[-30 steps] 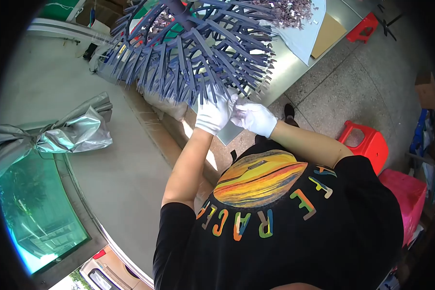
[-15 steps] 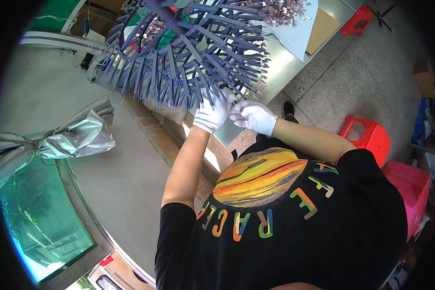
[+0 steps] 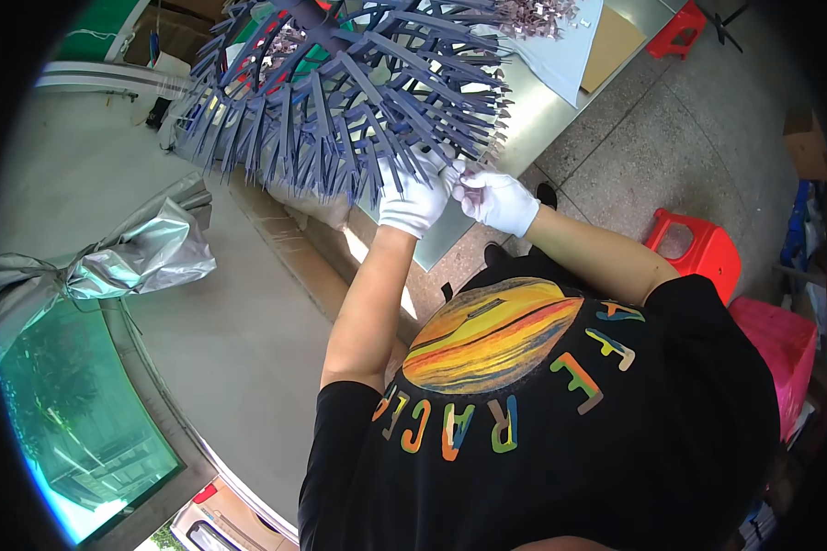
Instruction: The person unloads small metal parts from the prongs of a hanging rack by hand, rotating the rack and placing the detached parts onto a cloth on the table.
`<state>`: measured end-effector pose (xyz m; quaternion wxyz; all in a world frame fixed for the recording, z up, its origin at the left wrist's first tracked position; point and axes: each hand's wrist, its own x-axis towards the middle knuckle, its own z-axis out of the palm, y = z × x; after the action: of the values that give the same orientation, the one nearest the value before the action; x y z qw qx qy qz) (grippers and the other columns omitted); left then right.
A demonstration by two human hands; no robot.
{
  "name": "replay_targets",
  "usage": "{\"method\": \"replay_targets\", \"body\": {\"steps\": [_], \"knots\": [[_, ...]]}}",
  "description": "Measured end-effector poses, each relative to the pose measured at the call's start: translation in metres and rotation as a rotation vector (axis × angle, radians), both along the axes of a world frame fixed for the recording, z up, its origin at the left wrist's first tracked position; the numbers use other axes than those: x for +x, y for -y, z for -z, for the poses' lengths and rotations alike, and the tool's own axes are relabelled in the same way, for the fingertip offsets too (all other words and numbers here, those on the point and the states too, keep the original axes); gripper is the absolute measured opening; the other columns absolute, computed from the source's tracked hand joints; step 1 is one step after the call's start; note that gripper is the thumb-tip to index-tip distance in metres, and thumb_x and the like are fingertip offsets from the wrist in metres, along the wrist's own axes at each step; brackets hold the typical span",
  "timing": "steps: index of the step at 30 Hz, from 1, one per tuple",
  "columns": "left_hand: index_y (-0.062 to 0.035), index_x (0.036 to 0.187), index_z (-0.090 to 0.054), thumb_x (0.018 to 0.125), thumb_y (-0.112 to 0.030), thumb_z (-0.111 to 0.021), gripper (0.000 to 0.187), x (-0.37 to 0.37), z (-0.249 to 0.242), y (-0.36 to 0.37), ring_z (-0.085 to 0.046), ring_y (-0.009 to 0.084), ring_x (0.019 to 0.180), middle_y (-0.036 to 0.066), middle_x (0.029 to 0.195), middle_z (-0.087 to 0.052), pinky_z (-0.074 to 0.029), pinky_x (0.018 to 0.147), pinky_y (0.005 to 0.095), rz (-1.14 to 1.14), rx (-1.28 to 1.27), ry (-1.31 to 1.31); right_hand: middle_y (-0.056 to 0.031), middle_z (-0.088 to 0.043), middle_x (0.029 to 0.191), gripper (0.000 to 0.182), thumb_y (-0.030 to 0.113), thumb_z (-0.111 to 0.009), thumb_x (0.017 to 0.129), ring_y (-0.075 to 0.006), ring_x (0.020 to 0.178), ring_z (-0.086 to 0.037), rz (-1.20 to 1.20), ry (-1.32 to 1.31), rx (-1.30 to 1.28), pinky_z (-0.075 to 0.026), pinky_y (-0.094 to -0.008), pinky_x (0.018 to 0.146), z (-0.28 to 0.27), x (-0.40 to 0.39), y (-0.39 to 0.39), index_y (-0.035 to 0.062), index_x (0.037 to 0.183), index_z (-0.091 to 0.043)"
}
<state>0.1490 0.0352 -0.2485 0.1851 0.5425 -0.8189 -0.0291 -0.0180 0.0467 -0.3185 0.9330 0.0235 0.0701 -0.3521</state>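
A large purple-blue branched frame (image 3: 326, 119), with many flat forked prongs spreading from a central stem (image 3: 317, 23), fills the top of the view. My left hand (image 3: 413, 197), in a white glove, is among the prongs at its lower right edge, fingers closed around a prong and partly hidden behind others. Beside it, almost touching, my right hand (image 3: 498, 197) is also white-gloved. Its fingertips pinch together near the prong's end, with something small and purplish at them. Small pinkish pieces (image 3: 498, 129) sit along the prong tips on the right side.
A metal table (image 3: 547, 119) bears a pile of shiny pinkish pieces (image 3: 535, 14) on a pale sheet (image 3: 570, 64), and a brown board (image 3: 613, 46). Red stools (image 3: 698, 243) stand on the floor at right. A silver curtain (image 3: 147, 253) hangs at left.
My right hand has moved slightly up and right, its fingers now curled upward near the prong tip. My left hand has shifted a little right and up; the frame is slightly higher in view.
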Motion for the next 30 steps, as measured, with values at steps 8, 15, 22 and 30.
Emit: {"method": "replay_targets", "body": {"steps": [8,15,22,30], "knots": [[-0.0077,0.11,-0.058,0.083,-0.042,-0.06,0.044,-0.006,-0.012,-0.025,-0.047,0.0386,0.11,0.021,0.114,-0.055,-0.033,0.092,0.0539,-0.005,-0.119,0.027,-0.0154,-0.061,0.107,0.023,0.002,-0.048,0.086,-0.0291,0.099,-0.063,-0.03,-0.213,-0.009,-0.056,-0.0386,0.078,0.01,-0.049,-0.002,0.0026,0.109,-0.053],[-0.0142,0.128,-0.05,0.085,-0.038,-0.059,0.05,-0.042,-0.007,-0.026,-0.041,0.0454,0.12,0.02,0.131,-0.047,-0.032,0.099,0.0551,0.039,-0.018,0.098,-0.0049,-0.06,0.082,0.014,0.003,-0.05,0.086,-0.0173,0.079,-0.061,0.013,-0.275,-0.006,-0.052,-0.039,0.081,0.011,-0.038,0.028,0.0029,0.098,-0.057],[-0.0095,0.095,-0.067,0.086,-0.034,-0.058,0.027,-0.06,0.005,0.022,-0.061,0.0345,0.084,0.015,0.096,-0.064,-0.048,0.074,0.044,-0.171,-0.034,0.062,-0.0071,-0.064,0.093,0.018,0.0,-0.051,0.085,-0.0191,0.085,-0.064,0.019,-0.353,0.032,-0.054,-0.0365,0.078,0.002,-0.048,0.038,0.0045,0.101,-0.058],[-0.0083,0.084,-0.067,0.084,-0.03,-0.061,0.022,-0.059,-0.007,0.036,-0.062,0.0318,0.068,0.014,0.072,-0.063,-0.047,0.061,0.042,0.021,0.033,-0.096,-0.0072,-0.063,0.093,0.022,0.001,-0.049,0.081,-0.019,0.082,-0.064,-0.123,-0.431,-0.175,-0.055,-0.0329,0.073,0.018,-0.057,0.051,0.0038,0.101,-0.058]]}}
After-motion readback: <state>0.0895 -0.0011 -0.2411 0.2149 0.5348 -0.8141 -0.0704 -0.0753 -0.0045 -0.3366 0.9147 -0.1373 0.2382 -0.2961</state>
